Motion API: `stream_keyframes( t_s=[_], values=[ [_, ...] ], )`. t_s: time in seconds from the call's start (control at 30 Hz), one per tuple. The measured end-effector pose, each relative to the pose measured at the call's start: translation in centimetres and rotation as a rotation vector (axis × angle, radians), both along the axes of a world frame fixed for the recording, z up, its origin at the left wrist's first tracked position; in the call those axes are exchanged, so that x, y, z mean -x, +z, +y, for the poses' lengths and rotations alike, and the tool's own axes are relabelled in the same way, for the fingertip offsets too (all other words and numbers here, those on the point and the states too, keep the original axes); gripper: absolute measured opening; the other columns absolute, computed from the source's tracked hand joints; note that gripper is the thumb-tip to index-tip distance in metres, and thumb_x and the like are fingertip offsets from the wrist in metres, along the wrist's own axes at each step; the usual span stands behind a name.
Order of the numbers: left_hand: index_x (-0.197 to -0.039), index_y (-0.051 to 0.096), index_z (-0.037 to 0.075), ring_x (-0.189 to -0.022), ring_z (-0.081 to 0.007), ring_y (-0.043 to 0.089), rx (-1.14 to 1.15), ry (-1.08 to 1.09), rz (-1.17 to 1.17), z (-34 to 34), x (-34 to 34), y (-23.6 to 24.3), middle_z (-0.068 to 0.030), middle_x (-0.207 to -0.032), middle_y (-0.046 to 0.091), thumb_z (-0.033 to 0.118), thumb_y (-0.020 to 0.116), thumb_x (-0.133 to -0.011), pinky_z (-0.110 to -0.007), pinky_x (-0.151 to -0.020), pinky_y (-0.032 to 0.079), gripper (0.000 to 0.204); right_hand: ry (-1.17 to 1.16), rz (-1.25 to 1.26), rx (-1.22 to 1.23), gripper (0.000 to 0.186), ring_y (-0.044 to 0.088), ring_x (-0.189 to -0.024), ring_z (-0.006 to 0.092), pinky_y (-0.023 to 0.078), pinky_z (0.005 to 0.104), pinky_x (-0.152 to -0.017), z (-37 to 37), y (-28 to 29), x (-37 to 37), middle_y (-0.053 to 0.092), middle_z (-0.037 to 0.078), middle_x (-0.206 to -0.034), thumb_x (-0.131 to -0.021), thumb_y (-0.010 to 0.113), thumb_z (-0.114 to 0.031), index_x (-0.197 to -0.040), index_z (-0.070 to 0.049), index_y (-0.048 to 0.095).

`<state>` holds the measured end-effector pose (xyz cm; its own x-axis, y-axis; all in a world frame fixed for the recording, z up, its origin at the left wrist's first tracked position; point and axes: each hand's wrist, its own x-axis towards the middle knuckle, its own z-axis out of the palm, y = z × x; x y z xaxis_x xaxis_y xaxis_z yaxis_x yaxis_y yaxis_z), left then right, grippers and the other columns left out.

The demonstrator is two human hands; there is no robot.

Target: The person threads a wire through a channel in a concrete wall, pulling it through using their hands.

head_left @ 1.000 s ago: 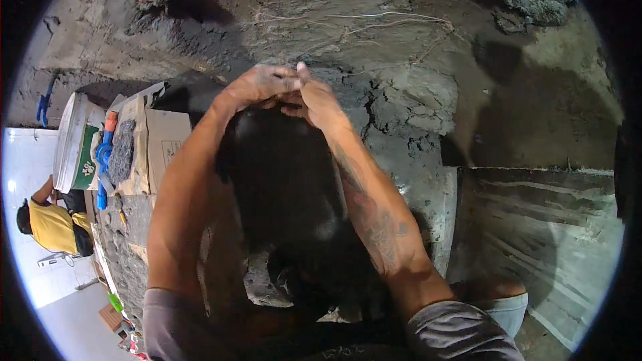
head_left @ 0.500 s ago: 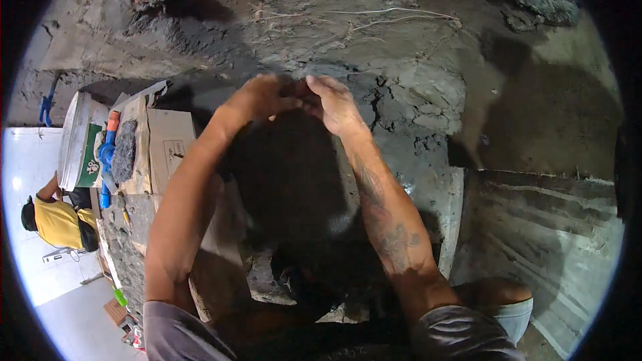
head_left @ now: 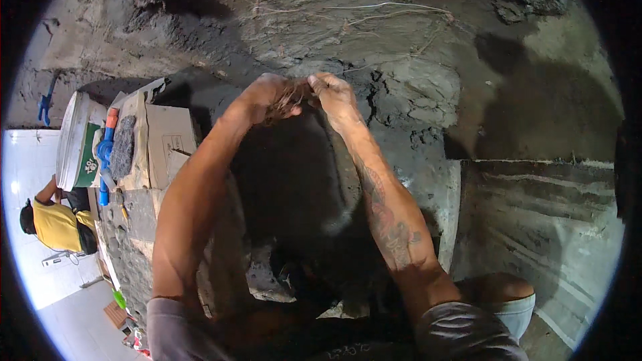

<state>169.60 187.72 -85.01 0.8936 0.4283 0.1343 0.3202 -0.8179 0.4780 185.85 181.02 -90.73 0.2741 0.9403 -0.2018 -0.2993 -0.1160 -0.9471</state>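
Note:
A tuft of thin brown fibres (head_left: 289, 99) is gripped between my two hands, in front of the rough grey mortar (head_left: 411, 87). My left hand (head_left: 267, 93) is closed round the tuft, and strands stick out past its fingers. My right hand (head_left: 334, 99) pinches the same fibres at their right end, with its thumb against the fingers. Long pale strands (head_left: 394, 13) lie on the mortar beyond my hands. Below my hands there is a dark shadowed area whose details I cannot make out.
At the left stand a white bucket (head_left: 72, 137) and a cardboard box (head_left: 170, 147), with a blue and orange tool (head_left: 105, 150) and a grey fuzzy pad (head_left: 123, 150) between them. A person in a yellow top (head_left: 59, 225) is farther left. Streaked grey boards (head_left: 535, 227) lie at the right.
My left hand has turned and shifted slightly right, so the fibres in it now show plainly. My right hand has stayed nearly in place, its fingers now more curled.

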Motion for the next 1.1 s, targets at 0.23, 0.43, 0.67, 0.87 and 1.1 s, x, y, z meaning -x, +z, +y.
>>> stream_keyframes(
  t_s=[0.23, 0.43, 0.67, 0.87, 1.1],
  values=[
    [-0.104, 0.062, 0.0, -0.05, -0.0088, 0.046, 1.674, 0.442, -0.201, -2.5, -0.1, 3.1, 0.0023, -0.06, 0.045, 0.024, 0.056, -0.094, -0.024, -0.047, 0.038, 0.027, 0.275, 0.532, -0.045, 0.024, 0.062, -0.082, 0.0166, 0.047, 0.0296, -0.069, -1.9, 0.3, -2.2, 0.063, 0.006, -0.089, -0.092, 0.061, -0.024, -0.098, -0.001, 0.061],
    [-0.103, 0.061, 0.0, -0.059, -0.0126, 0.055, 1.01, 0.35, 0.013, -1.4, -0.5, 3.1, -0.0022, -0.071, 0.056, 0.013, 0.055, -0.091, -0.029, -0.051, 0.045, 0.019, 0.287, 0.265, 0.139, 0.021, 0.062, -0.081, 0.0169, 0.048, 0.0327, -0.07, -3.3, 2.1, -1.9, 0.065, 0.004, -0.088, -0.094, 0.056, -0.025, -0.094, -0.005, 0.062],
    [-0.093, 0.06, -0.003, -0.069, -0.0327, 0.065, 0.1, 0.222, 0.265, -1.6, -2.6, 5.3, -0.0171, -0.077, 0.065, 0.014, 0.056, -0.086, -0.041, -0.064, 0.052, 0.019, 0.039, -1.076, -0.286, 0.017, 0.059, -0.077, 0.0335, 0.047, 0.0392, -0.076, -2.5, 6.1, -3.6, 0.064, 0.013, -0.084, -0.087, 0.059, -0.019, -0.09, -0.003, 0.063],
    [-0.083, 0.066, 0.001, -0.081, -0.0361, 0.066, -0.192, 0.439, 0.535, -5.7, -6.0, 6.7, -0.0205, -0.084, 0.066, 0.01, 0.058, -0.077, -0.046, -0.068, 0.053, 0.013, 0.305, -1.128, -0.467, 0.009, 0.058, -0.091, 0.0322, 0.044, 0.0441, -0.081, -3.1, 3.1, -4.7, 0.061, 0.013, -0.08, -0.079, 0.065, -0.011, -0.086, -0.004, 0.064],
    [-0.086, 0.068, -0.001, -0.078, -0.0299, 0.069, -0.11, -0.052, 0.728, -3.2, -8.2, 7.9, -0.0208, -0.082, 0.068, 0.009, 0.057, -0.077, -0.042, -0.064, 0.054, 0.017, 0.3, -1.108, -0.597, 0.011, 0.057, -0.088, 0.0289, 0.043, 0.0389, -0.084, -3.4, 0.7, -6.2, 0.062, 0.008, -0.087, -0.079, 0.064, -0.009, -0.089, -0.008, 0.067]
  ],
)
